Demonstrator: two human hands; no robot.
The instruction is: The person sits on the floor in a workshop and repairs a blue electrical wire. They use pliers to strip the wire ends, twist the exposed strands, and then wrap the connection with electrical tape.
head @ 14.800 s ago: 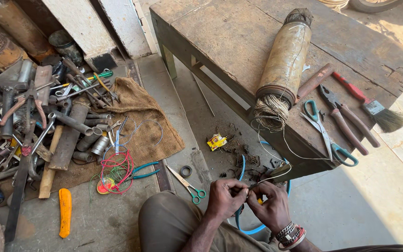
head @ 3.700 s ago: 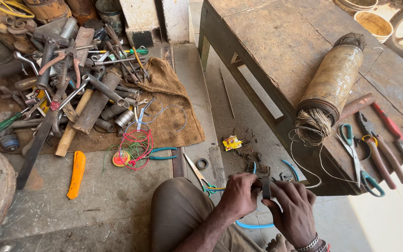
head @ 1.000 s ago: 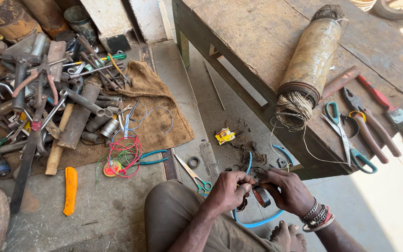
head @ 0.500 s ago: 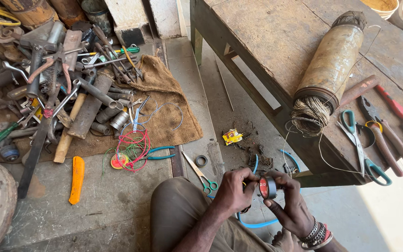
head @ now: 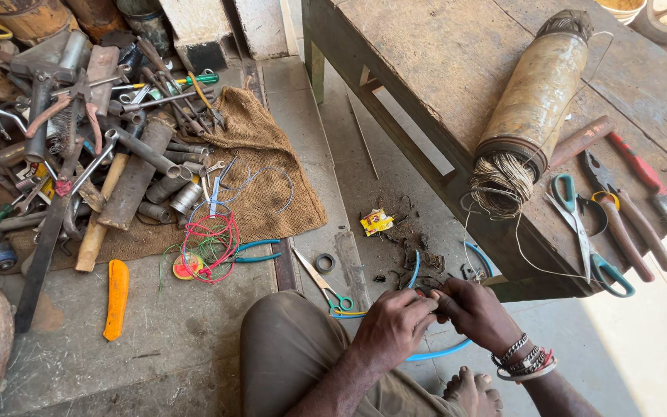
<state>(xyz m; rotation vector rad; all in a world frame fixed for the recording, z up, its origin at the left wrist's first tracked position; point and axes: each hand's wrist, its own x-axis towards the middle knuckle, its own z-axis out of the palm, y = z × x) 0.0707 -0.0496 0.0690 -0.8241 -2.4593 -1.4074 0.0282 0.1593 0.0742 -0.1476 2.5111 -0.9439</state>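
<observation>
Both hands, the left hand [head: 395, 328] and the right hand [head: 476, 313], meet low over the concrete floor [head: 171, 347], hemmed on the right by the worn wooden bench [head: 441, 69], whose edge stands just beside the right hand. Ahead lie small scissors with green handles [head: 324, 284], a black rubber ring [head: 324, 263] and a scatter of dark scraps [head: 414, 247]. To the left, bare floor runs past the orange-handled knife [head: 116, 297]; beyond it, the brown burlap sack [head: 272, 185] and heaped metal tools [head: 79, 131] block the way.
</observation>
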